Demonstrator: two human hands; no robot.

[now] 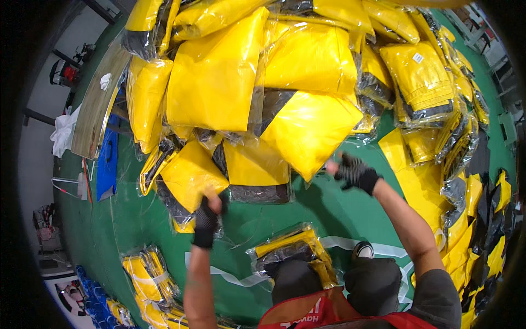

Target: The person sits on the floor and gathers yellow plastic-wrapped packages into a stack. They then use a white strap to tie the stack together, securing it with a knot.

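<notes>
A big heap of yellow-and-black folded garments in clear plastic bags fills the far middle. My left hand, in a black fingerless glove, is over the lower edge of a bagged yellow garment at the heap's near left. Motion smears its fingers, and whether it grips the plastic is unclear. My right hand, gloved alike, has its fingers apart beside the near corner of a tilted yellow package; nothing shows in it. Between the hands lies another bagged yellow garment with a black lower band.
A bagged bundle lies on the green floor by my legs. Strapped yellow stacks sit at the near left. Loose yellow and black pieces spread along the right. A wooden board and a blue panel stand at the left.
</notes>
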